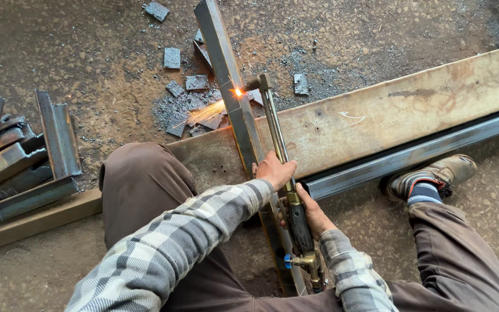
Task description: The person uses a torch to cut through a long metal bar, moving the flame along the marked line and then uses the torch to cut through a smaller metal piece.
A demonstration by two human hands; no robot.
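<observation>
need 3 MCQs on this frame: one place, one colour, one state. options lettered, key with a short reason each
1. Where do the sparks fly from?
A. the steel bar where the torch tip meets it
B. the shoe
C. the stack of steel pieces on the left

2. What colour is the small knob near the torch's rear end?
A. red
B. blue
C. yellow

3. How is the torch held?
A. lying loose on the ground
B. in one hand only
C. in both hands

Answers:
1. A: the bright glow and sparks sit on the steel bar at the torch tip.
2. B: the knob shows blue beside the brass fittings.
3. C: the left hand grips the tube ahead and the right hand wraps the dark handle.
</observation>
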